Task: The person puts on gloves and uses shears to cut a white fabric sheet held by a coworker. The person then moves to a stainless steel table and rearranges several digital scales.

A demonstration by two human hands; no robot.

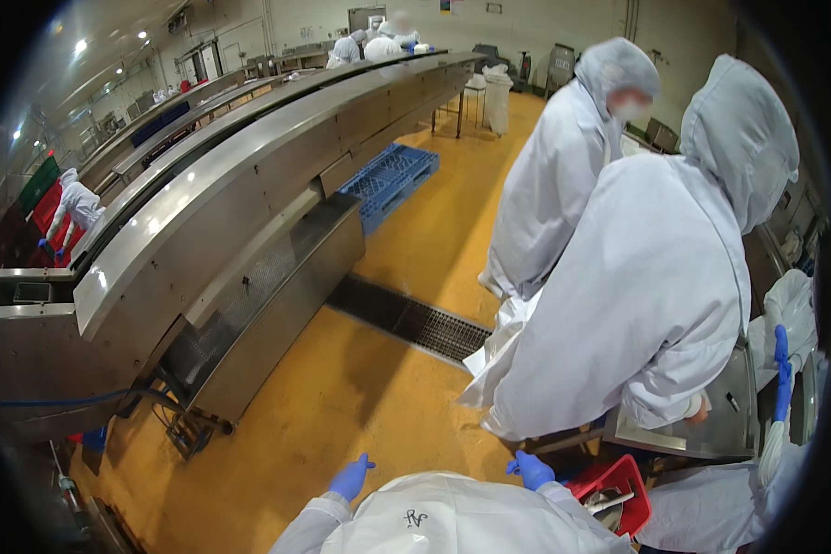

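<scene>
My left hand [349, 477], in a blue glove, hovers in front of my white coat [434, 517] over the yellow floor. Its fingers are partly stretched out to the right and hold nothing I can see. My right hand [532, 470], gloved in the same blue, is held to the right with fingers apart and nothing visible in them. Close to its right stands a red bin [635, 499] with a white-handled tool [609, 503] in it; the tool's kind is unclear. Both hands are apart from any surface.
Two co-workers in white hooded coats [637, 286] stand at a steel table [734, 420] on the right. A co-worker's blue-gloved hand [782, 369] shows at the far right. A long steel conveyor [249, 175] runs along the left. Ahead are a floor drain [406, 319] and blue pallet [388, 185].
</scene>
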